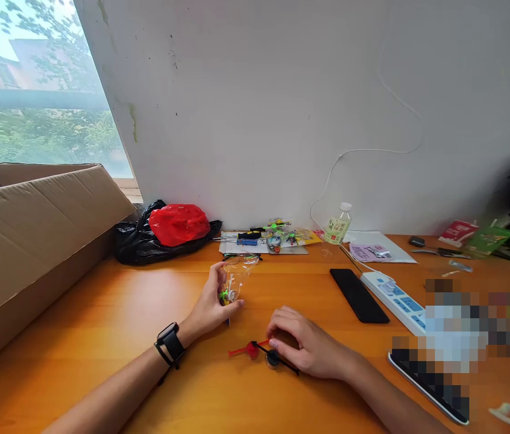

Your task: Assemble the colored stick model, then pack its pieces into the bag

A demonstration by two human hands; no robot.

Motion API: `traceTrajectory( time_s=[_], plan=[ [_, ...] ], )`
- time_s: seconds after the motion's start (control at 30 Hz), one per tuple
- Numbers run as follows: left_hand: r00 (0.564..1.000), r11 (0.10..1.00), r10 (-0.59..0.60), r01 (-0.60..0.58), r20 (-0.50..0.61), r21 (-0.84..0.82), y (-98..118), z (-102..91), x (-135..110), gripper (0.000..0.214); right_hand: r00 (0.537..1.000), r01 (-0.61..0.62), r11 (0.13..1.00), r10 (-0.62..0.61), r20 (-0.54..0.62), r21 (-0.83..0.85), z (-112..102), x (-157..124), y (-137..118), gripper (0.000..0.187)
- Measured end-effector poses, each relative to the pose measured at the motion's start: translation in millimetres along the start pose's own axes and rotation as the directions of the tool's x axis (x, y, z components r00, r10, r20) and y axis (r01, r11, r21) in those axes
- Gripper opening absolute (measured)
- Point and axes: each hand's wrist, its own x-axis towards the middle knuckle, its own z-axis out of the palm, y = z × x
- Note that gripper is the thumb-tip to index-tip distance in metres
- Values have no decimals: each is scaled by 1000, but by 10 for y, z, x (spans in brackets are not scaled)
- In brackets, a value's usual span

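Note:
My left hand [212, 304], with a black watch on its wrist, is closed around a small clear plastic bag [236, 278] that has tiny green and white parts inside. It holds the bag upright above the orange table [114, 337]. My right hand [302, 343] rests on the table with its fingers curled over a small black part with a thin black arm [277, 360]. A red part with a thin arm [248, 349] lies right beside it, touching or crossing the black one.
A large open cardboard box [33, 241] fills the left side. By the wall lie a black bag with a red bag on it [169, 232], small tools and toy packets on paper [266, 238], and a bottle [339, 224]. A black phone [358, 294], a power strip [399, 301] and another phone [427, 386] lie on the right.

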Motion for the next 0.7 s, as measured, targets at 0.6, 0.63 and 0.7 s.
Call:
traceTrajectory(
  time_s=[0.6,0.63,0.7],
  plan=[
    [1000,1000,4,-4,23,-14,41,-22,4,67,851,-187,730,454,-262,657,-82,105,452,46],
    [1000,1000,6,-6,25,-9,34,-25,1,67,846,-194,725,465,-262,661,-105,105,484,46],
    [999,1000,13,-13,31,-2,23,-30,0,66,857,-220,768,447,-257,602,-135,101,531,46]
  ],
)
